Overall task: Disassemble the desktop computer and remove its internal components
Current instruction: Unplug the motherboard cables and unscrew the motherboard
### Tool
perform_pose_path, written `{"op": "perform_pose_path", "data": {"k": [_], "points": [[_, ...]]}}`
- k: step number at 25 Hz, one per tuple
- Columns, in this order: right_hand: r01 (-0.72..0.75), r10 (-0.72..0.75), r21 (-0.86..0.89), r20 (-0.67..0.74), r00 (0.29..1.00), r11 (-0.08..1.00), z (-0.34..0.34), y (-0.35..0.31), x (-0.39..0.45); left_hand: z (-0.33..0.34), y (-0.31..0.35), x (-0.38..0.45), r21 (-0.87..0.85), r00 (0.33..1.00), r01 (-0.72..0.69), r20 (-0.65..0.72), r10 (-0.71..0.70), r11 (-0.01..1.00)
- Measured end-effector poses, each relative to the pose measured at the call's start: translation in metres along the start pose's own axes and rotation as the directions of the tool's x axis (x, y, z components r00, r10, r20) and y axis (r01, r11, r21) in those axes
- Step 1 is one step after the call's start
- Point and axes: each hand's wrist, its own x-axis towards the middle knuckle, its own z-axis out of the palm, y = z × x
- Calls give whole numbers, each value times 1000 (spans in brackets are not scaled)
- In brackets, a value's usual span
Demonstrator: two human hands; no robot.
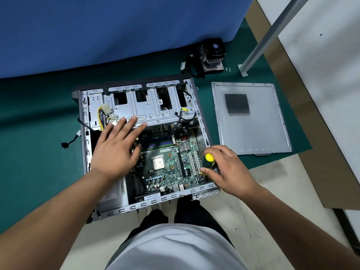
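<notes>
Work surface: a dark green mat (39,152) is spread across the middle of the frame, with a blue fabric panel (116,30) filling the upper left.
Computer: the open grey metal desktop computer case (85,145) is laid on its side at the centre of the frame, on the green mat, its near edge reaching the pale floor.
Side panel: a flat grey metal cover with a perforated vent square (251,118) is laid on the mat to the right of the case, apart from it.
Drive cage: a silver stamped-metal bracket (148,108) is seen across the upper part of the case interior.
Motherboard: a green circuit board (169,168) is seated in the lower right of the case, with a bare square processor (158,163) at its centre.
Cooler: a black fan on a finned metal heatsink (213,55) is set on the mat at upper centre-right, beyond the case, its black cable beside it.
Left hand: the left hand (116,149) is spread flat with straight fingers, fingertips resting at the lower edge of the drive cage; nothing is held.
Right hand: the right hand (224,168) is curled round a screwdriver with a yellow and black handle (208,159) at the lower right corner of the case.
Cables: a yellow and black wire bundle with a white plug (104,114) is seen at the upper left of the case interior.
Screws: a few small silver screws (228,69) are lying on the mat just right of the cooler.
</notes>
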Motion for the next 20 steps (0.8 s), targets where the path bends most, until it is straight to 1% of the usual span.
{"op": "perform_pose_path", "data": {"k": [12,16,20], "points": [[-6,7,-29,29,1000,1000,0,-3,-1,-1,1,0,-1,1000,1,-2,-1,1000],[-9,9,-25,7,1000,1000,2,-3,-3,-1,1,0,-1,1000,2,-4,-2,1000],[21,-23,-43,-35,999,999,2,-4,-9,-2,1,0,-6,1000,3,-5,-3,1000]]}}
